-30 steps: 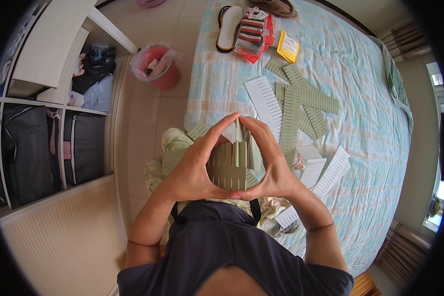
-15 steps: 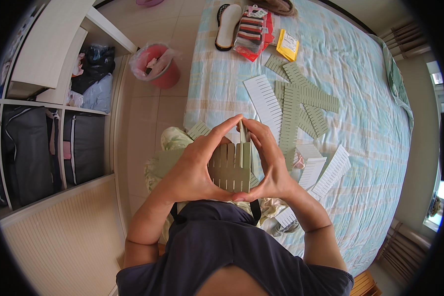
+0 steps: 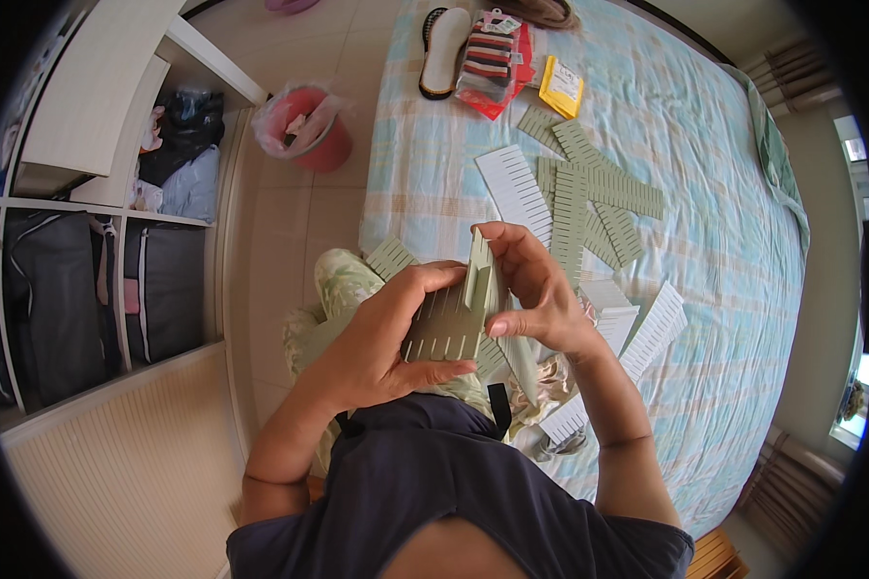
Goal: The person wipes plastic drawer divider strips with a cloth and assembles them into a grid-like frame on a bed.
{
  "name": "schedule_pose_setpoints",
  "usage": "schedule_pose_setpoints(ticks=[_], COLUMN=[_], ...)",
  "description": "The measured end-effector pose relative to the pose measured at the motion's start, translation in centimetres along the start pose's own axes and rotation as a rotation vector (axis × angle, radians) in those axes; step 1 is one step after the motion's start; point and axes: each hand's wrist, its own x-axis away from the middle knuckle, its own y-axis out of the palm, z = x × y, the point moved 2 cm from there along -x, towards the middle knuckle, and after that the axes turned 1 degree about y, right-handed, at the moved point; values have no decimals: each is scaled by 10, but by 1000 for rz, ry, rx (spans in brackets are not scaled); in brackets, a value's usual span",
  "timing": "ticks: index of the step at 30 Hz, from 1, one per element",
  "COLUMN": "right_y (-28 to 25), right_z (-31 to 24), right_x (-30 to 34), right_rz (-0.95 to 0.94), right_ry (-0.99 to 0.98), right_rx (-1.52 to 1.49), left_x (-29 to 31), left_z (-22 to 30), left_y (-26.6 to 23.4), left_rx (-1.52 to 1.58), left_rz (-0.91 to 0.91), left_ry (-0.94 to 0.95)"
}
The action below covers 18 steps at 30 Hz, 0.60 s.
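One slotted green panel point(image 3: 439, 333) in front of the dark shirt point(image 3: 434, 454), gripped in the left hand point(image 3: 375, 335) between thumb and fingers. Loosely curled right hand point(image 3: 547, 299), with fingertips at a narrow green strip point(image 3: 477, 280) along the panel's right side; can't tell whether gripping. Beyond, on the bed point(image 3: 724, 318), more green strips point(image 3: 570, 212) and a white one point(image 3: 515, 193).

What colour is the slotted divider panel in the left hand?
The slotted divider panel is muted green, in the head view.

Green panel point(image 3: 438, 334), blue-checked bedspread point(image 3: 719, 299)
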Motion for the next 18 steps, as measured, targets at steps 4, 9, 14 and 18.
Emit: schedule_pose_setpoints(ticks=[4,9,14,18], right_y=[4,7,12,12], right_z=[-11,-19,-26,-25], right_x=[-5,-12,-17,-19], right_rz=[116,145,162,170], right_ry=[158,156,134,128], right_rx=[-1,65,91,111], left_x=[3,-1,-2,-4], left_z=[-9,-12,-12,-14], left_y=[0,1,2,4], left_rx=[-206,-223,-301,-325], left_rz=[196,379,412,435], left_ry=[106,61,-18,-47])
